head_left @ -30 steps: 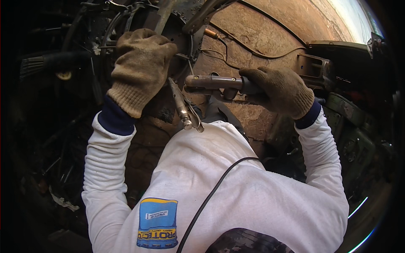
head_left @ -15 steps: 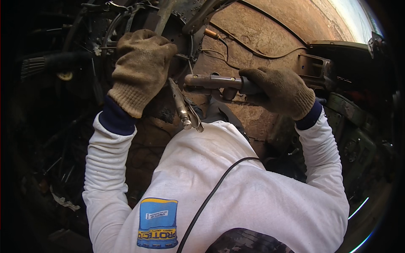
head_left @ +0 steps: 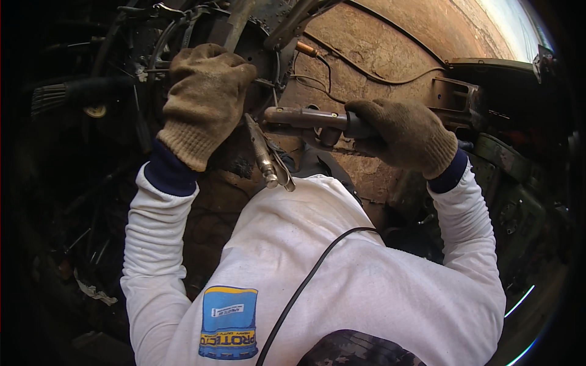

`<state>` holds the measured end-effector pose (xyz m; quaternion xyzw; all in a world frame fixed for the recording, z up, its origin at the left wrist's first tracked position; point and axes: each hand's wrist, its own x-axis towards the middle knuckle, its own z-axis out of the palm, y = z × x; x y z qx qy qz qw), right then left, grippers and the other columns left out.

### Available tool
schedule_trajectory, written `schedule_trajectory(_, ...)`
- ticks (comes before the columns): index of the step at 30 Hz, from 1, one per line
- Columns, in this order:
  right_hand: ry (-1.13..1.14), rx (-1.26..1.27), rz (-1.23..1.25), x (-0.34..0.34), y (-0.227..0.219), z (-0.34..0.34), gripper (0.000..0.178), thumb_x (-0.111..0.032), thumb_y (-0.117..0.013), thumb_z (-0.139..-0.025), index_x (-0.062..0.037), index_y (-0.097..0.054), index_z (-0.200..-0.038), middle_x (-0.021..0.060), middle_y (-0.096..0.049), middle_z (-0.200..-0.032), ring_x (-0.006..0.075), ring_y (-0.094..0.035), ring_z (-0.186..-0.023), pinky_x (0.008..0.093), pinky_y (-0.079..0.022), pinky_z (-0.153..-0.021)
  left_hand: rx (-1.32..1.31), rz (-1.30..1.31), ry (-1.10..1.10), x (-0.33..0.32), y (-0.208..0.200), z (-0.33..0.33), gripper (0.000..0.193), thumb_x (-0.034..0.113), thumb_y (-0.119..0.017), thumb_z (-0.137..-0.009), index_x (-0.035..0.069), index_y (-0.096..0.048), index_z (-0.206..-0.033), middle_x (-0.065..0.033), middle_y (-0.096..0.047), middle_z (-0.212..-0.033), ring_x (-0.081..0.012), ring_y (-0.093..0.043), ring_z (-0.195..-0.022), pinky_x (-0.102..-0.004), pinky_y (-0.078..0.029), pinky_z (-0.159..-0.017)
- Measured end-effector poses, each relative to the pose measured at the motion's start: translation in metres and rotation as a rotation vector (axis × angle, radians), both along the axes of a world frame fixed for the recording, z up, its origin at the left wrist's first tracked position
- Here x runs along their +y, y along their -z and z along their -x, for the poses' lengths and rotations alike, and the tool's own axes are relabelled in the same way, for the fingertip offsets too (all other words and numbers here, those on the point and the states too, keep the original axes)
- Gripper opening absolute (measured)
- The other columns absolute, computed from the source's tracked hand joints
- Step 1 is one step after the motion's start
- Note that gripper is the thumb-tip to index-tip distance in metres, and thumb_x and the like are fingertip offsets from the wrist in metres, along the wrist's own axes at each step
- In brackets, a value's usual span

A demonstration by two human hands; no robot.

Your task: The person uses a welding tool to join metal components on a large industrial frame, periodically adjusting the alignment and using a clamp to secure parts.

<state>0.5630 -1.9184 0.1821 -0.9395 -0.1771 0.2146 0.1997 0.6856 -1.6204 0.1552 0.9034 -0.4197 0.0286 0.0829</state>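
My left hand point(head_left: 207, 100), in a brown knit glove, is closed over part of the dark round metal assembly at upper left. What its fingers hold is hidden; thin metal rod shows on both sides of the glove. Just right of that wrist, locking pliers point(head_left: 264, 152) with a knurled handle and an end screw point down toward my shirt. My right hand point(head_left: 406, 134), gloved alike, is closed round the black grip of what looks like a welding electrode holder point(head_left: 311, 117). Its brown front end points left, and a thin rod point(head_left: 274, 96) rises beside its tip.
A copper-coloured nozzle point(head_left: 306, 49) on a black cable lies against the rusty metal surface point(head_left: 372, 55) beyond. A wire brush point(head_left: 52, 97) is at far left. At right stand a rusty bracket point(head_left: 455, 94) and green machinery point(head_left: 506, 158). A black cable point(head_left: 305, 280) crosses my shirt.
The electrode holder's front end has shifted slightly left and up. My left hand and the locking pliers have stayed practically where they were.
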Motion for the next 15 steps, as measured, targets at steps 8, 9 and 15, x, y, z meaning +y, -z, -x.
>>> schedule_trajectory(8, 0.025, 0.016, 0.016, 0.0046, -0.002, 0.0012, 0.055, -0.028, -0.084, -0.085, -0.0095, -0.061, -0.132, 0.0145, -0.073, -0.099, 0.0334, -0.074, -0.09, 0.0432, -0.06, -0.077, 0.023, -0.002, -0.012, 0.0005, 0.0001, -0.0002, 0.011, 0.013, -0.068, -0.089, 0.013, -0.077, -0.096, -0.0043, -0.077, -0.107, -0.0302, -0.068, -0.112, -0.0465, -0.05, -0.1)
schedule_trajectory(9, 0.03, 0.011, 0.008, 0.0046, -0.0018, 0.0022, 0.055, -0.028, -0.084, -0.086, -0.0095, -0.061, -0.132, 0.0146, -0.073, -0.1, 0.0336, -0.074, -0.091, 0.0432, -0.06, -0.077, 0.022, -0.007, -0.005, 0.0001, -0.001, -0.0007, 0.011, 0.012, -0.068, -0.089, 0.013, -0.077, -0.096, -0.0046, -0.077, -0.107, -0.0304, -0.068, -0.112, -0.0466, -0.05, -0.1)
schedule_trajectory(15, -0.006, -0.028, -0.025, 0.0035, 0.0002, 0.0043, 0.048, -0.024, -0.077, -0.092, -0.0118, -0.056, -0.134, 0.0131, -0.075, -0.101, 0.0307, -0.075, -0.087, 0.0405, -0.061, -0.072, 0.029, -0.011, -0.005, 0.0002, -0.0005, -0.0001, 0.013, 0.012, -0.067, -0.089, 0.012, -0.077, -0.098, -0.0061, -0.077, -0.108, -0.031, -0.067, -0.112, -0.0461, -0.05, -0.101)
